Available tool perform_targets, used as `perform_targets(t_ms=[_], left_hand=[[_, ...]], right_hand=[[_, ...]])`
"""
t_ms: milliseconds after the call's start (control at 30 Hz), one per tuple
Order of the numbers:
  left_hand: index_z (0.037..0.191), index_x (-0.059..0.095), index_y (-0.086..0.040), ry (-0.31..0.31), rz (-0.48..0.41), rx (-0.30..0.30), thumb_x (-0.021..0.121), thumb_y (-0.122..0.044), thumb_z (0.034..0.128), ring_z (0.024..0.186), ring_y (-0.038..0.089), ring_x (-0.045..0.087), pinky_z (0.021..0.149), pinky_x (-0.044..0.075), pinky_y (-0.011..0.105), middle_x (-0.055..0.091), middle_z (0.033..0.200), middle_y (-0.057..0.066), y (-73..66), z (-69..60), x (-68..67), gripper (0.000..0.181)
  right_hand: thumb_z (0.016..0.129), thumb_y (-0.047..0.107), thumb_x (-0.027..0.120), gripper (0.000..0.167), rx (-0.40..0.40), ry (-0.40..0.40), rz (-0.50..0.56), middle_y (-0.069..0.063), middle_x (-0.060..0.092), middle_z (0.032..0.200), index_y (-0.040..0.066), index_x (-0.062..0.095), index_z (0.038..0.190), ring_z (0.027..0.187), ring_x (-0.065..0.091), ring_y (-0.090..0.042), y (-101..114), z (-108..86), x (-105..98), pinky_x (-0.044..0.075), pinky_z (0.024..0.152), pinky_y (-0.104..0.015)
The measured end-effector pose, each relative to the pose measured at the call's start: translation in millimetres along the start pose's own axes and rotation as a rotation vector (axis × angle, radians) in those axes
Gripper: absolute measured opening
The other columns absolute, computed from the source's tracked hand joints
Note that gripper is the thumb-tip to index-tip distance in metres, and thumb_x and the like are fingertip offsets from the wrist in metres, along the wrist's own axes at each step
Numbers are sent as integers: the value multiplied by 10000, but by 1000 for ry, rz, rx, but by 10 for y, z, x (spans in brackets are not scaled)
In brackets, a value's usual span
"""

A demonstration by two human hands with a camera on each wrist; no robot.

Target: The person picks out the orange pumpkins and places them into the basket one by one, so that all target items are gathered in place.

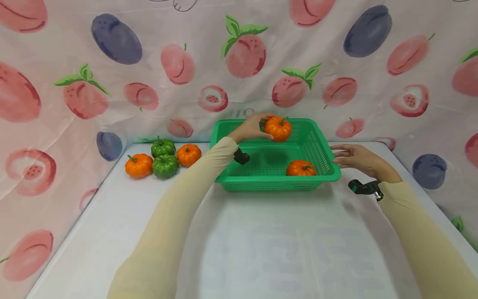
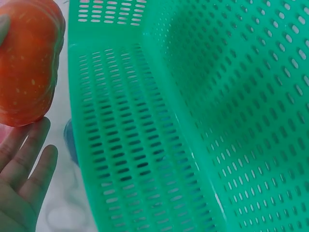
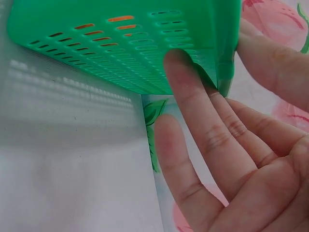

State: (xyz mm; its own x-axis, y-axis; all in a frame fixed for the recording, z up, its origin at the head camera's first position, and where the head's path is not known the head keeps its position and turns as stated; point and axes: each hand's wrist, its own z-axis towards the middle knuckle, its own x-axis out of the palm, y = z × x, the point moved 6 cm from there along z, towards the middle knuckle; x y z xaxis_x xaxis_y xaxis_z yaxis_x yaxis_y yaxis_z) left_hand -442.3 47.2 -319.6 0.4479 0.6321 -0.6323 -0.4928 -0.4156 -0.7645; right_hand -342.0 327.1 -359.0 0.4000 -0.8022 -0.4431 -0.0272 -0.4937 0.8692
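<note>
Orange pumpkin [image 1: 278,129] sits within the left grip [image 1: 254,127], between thumb and fingers.

Glossy plastic basket [image 1: 276,179], shiny pumpkins [image 1: 278,129], matt cloth backdrop [image 1: 254,93]

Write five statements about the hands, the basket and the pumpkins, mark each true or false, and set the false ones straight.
1. The left hand holds an orange pumpkin. True.
2. The right hand is inside the green basket. False: it is outside, at the basket's right end.
3. A second orange pumpkin lies in the basket. True.
4. The pumpkin group to the left of the basket is all orange. False: two of its four are orange and two are green.
5. The basket stands on a white table. True.
</note>
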Motion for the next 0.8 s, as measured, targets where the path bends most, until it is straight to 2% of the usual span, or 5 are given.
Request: perform_targets(t_ms=[200,400,600,800], left_hand=[[1443,367,-106,24,61,-29,758,-195,793,1220,246,499,952,495,297,451,1424,113,7,106,111,764],[1449,365,-120,52,89,-43,766,-211,787,1240,237,480,993,469,320,459,1416,106,14,172,207,779],[1444,369,-107,86,80,-31,774,-207,779,1239,237,490,994,470,313,462,1413,106,60,278,316,785],[1451,358,-112,117,92,-41,779,-225,773,1262,224,480,1014,454,300,451,1428,99,130,376,418,806]], right_hand=[[921,102,591,660,0,-4,3,169,610,1051,-106,236,1438,900,606,80,-16,13,-10,542,805,-174],[910,144,617,682,11,-9,-30,-67,578,1245,-84,256,1441,916,601,74,-14,20,-8,545,828,-200],[908,167,623,679,36,-21,-40,-2,602,1201,-57,275,1445,911,604,79,-29,11,-30,551,841,-222],[907,168,625,681,35,-20,-32,-28,598,1223,-58,274,1445,922,603,79,-33,2,-23,549,858,-240]])
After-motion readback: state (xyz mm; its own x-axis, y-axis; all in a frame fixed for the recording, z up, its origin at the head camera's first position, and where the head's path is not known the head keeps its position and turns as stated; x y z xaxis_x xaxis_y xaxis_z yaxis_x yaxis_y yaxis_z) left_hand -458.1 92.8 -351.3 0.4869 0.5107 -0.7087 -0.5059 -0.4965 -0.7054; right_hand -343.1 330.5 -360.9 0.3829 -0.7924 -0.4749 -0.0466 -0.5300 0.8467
